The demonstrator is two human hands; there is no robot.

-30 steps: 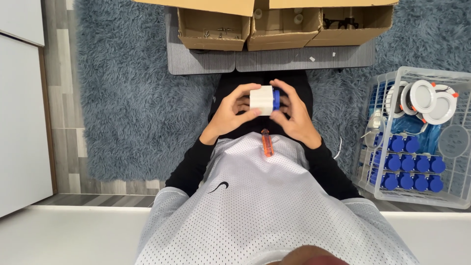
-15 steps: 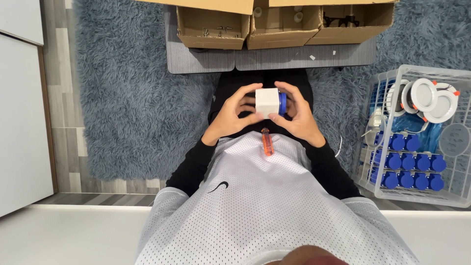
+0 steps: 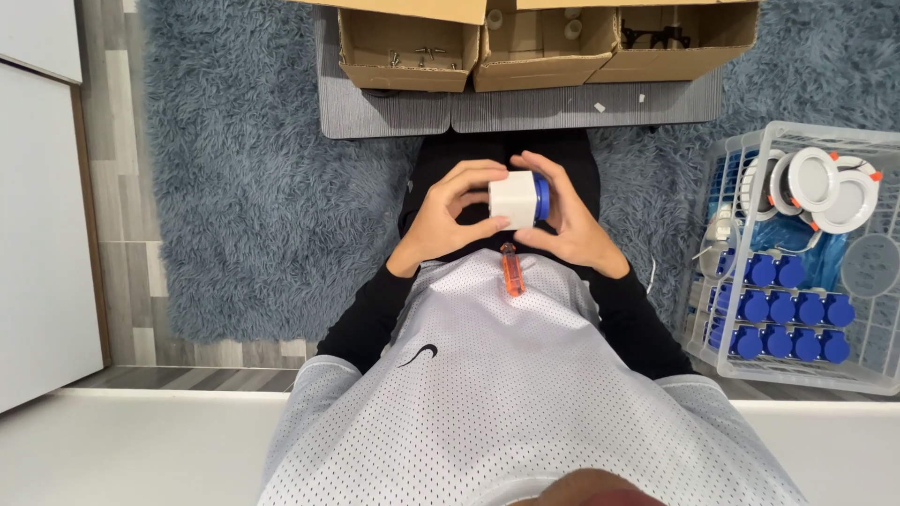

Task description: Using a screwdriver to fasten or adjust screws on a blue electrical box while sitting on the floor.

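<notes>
Shaggy blue-grey rug (image 3: 253,187) under both hands' fingers (image 3: 469,192) clamped on white block (image 3: 513,200).

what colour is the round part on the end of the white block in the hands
Blue. The round cap on the white block faces the right hand, clearest in the head view.

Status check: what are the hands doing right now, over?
Left hand and right hand both gripping small white box with blue round cap. Orange plastic tool resting in lap. Nothing blocking.

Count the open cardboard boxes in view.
3, side by side at the rug's top edge: left brown cardboard box, middle box, right box. More may lie outside the frame.
</notes>
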